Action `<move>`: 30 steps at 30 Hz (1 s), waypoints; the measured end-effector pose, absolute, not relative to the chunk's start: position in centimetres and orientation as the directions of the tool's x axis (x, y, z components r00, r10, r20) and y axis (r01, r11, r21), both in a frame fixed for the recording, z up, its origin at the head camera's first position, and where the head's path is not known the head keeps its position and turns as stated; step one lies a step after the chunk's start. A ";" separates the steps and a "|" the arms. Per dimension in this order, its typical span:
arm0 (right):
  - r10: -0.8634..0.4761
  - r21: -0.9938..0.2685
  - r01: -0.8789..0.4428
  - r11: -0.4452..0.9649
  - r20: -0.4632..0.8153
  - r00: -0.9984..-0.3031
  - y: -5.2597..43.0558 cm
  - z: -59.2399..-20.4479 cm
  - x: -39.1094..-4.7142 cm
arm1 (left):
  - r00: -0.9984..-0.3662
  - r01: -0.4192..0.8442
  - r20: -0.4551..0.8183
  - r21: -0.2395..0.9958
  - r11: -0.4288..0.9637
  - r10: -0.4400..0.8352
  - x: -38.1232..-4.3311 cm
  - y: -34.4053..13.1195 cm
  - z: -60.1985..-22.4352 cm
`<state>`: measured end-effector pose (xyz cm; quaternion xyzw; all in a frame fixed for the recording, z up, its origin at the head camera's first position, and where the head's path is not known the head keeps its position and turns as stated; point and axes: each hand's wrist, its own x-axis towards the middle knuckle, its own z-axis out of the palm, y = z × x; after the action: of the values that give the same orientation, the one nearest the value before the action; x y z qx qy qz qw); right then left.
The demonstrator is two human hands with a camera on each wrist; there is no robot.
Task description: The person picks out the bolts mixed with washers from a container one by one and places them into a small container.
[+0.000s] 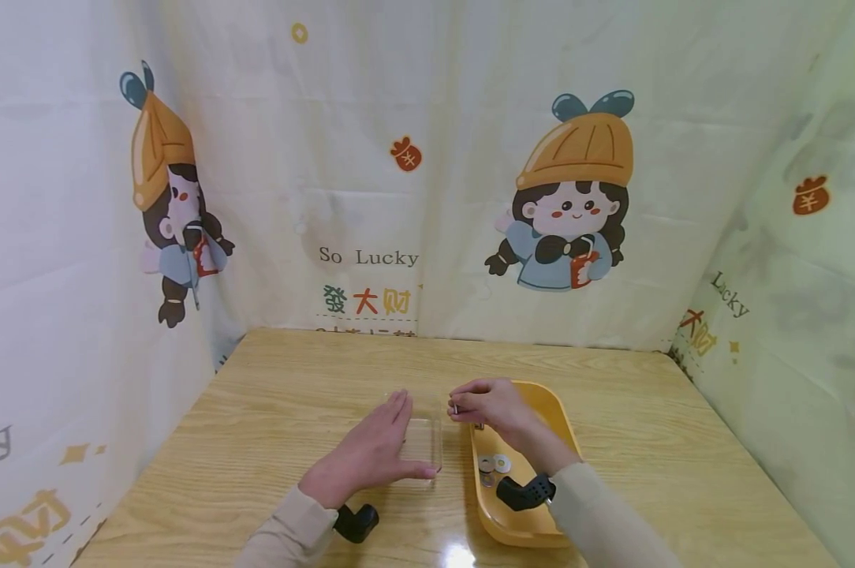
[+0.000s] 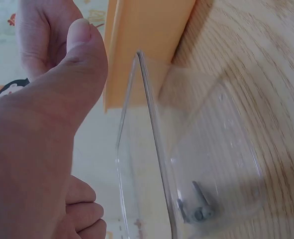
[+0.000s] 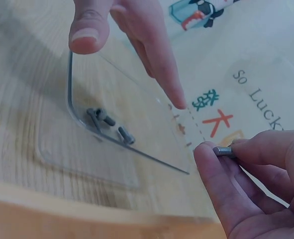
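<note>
A clear plastic box (image 1: 439,448) stands on the table with several small metal bolts (image 3: 126,135) inside, lying on its bottom. My left hand (image 1: 371,454) spans the box, thumb and fingers spread and fairly straight, at its rim; whether it touches the rim is hard to tell. Between thumb and fingertips, my right hand (image 1: 497,409) pinches a small metal bolt (image 3: 224,151), above the gap between the box and an orange tray (image 1: 565,418). Flat round washers (image 1: 502,463) lie in the tray, and the right forearm partly covers it.
The wood-grain table (image 1: 307,371) is bordered by a printed curtain (image 1: 456,237) at the back and both sides. The tray's raised rim stands close to the box's right side. A black wrist camera (image 1: 356,522) sits beneath the left wrist.
</note>
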<state>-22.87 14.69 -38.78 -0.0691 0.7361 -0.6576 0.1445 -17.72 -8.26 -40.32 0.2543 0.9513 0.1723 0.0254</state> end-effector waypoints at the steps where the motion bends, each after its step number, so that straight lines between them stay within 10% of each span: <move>1: -0.295 -0.989 0.088 0.119 -0.119 -0.948 14.5 -38.8 -22.9 | -0.870 0.475 0.042 0.343 0.811 0.492 -17.7 -8.4 -40.4; 30: -0.358 -0.969 0.071 0.238 -0.156 -0.921 10.3 -40.0 -22.6 | -0.896 0.430 0.040 0.322 0.844 0.441 -17.6 -10.3 -41.5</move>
<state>-22.62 10.28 -39.98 -0.0935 0.7670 -0.6100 0.1759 -17.57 -10.30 -41.46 0.2269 0.9600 0.1634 0.0177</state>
